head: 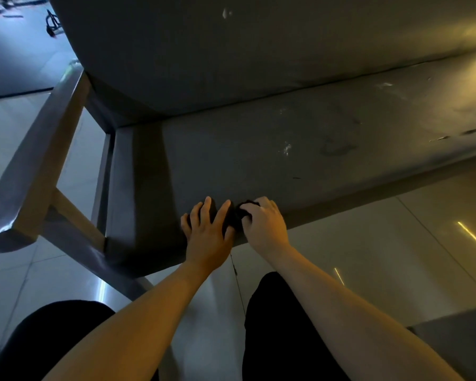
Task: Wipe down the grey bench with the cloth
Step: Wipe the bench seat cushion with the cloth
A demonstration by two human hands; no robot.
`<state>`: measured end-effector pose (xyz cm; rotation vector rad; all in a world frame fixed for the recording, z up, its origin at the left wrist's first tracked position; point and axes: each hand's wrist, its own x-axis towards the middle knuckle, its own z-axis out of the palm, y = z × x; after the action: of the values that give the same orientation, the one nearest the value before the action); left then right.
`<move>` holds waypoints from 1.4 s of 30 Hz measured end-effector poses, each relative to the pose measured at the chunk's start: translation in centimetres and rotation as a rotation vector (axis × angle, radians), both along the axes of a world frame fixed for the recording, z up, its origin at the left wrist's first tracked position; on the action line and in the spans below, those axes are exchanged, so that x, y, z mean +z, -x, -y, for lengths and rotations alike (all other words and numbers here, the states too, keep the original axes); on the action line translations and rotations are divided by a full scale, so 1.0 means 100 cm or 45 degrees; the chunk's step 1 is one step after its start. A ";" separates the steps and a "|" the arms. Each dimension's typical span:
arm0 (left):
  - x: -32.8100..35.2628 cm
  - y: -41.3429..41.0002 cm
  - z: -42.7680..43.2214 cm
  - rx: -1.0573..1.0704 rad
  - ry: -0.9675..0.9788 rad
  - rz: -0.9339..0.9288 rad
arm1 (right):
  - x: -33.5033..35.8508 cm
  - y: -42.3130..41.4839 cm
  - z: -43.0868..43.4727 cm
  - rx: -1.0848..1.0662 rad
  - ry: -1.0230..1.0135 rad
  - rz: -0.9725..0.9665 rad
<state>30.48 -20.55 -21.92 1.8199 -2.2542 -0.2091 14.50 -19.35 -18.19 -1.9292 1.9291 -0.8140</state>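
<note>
Two bare forearms reach out over black-clad legs (pixel 280 325). The left hand (pixel 206 232) presses flat, fingers spread, on a dark cloth (pixel 231 217) at the bench (pixel 259 149) seat's front edge. The right hand (pixel 264 224), just beside it, bunches the cloth in curled fingers. White scuffs mark the seat beyond, below the backrest (pixel 231 50).

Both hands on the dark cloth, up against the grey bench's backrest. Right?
No. The left hand and right hand are on the dark crumpled cloth, but at the front edge of the grey padded bench, away from its backrest; the head view shows it.
</note>
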 end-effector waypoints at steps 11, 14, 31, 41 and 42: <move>0.004 0.004 0.002 0.019 -0.063 -0.024 | -0.009 -0.008 0.008 -0.230 0.005 0.050; 0.002 0.005 0.000 0.029 -0.036 0.038 | -0.010 -0.026 0.000 -0.081 0.016 0.119; 0.016 0.004 -0.004 0.017 -0.097 -0.028 | -0.013 -0.015 0.004 -0.078 -0.001 0.030; 0.022 -0.003 -0.005 0.007 -0.081 -0.037 | 0.006 0.066 0.025 -0.306 -0.120 -0.075; 0.021 -0.003 -0.006 0.004 -0.069 -0.052 | 0.005 0.068 0.026 -0.338 -0.132 -0.064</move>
<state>30.81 -19.95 -19.86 1.8283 -2.2387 -0.3068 7.70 -21.91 -17.73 -1.6728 2.2430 -0.7222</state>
